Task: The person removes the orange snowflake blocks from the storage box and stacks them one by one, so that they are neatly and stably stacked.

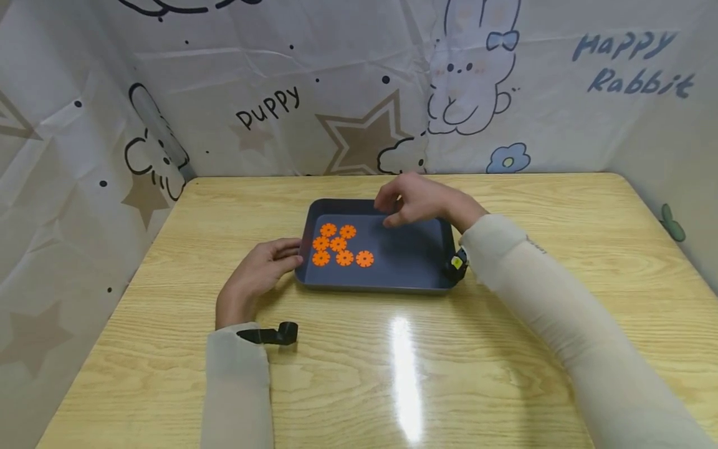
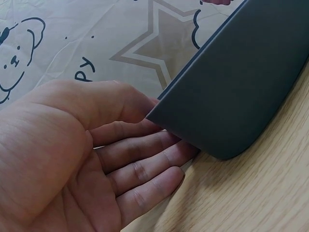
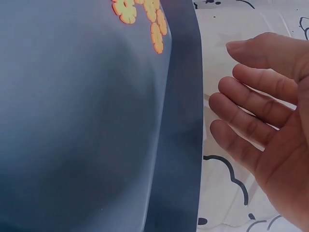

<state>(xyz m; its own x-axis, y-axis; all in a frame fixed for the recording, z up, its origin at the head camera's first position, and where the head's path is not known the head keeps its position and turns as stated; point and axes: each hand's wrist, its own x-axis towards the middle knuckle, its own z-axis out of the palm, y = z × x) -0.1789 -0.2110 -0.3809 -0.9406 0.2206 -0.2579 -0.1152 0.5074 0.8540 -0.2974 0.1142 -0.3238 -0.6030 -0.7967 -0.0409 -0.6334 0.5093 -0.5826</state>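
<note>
A dark grey rectangular tray (image 1: 412,255) lies on the table. In its left half are several flat orange notched discs (image 1: 344,257), flower-like in outline and grouped close together. My left hand (image 1: 260,271) is at the tray's left end; the left wrist view shows its fingers (image 2: 145,176) extended to the outer wall and the thumb (image 2: 130,101) right at the rim. Over the far side of the tray, my right hand (image 1: 417,198) has its fingers loosely bent. Nothing shows between those fingers in the right wrist view, where the hand (image 3: 275,116) appears beyond the rim.
The wooden table (image 1: 348,362) reaches back to a printed cloth (image 1: 359,81) with star, rabbit and puppy drawings. A camera on a black strap (image 1: 275,333) sits at the left wrist, and another small camera (image 1: 458,262) at the right wrist overlaps the tray's right edge.
</note>
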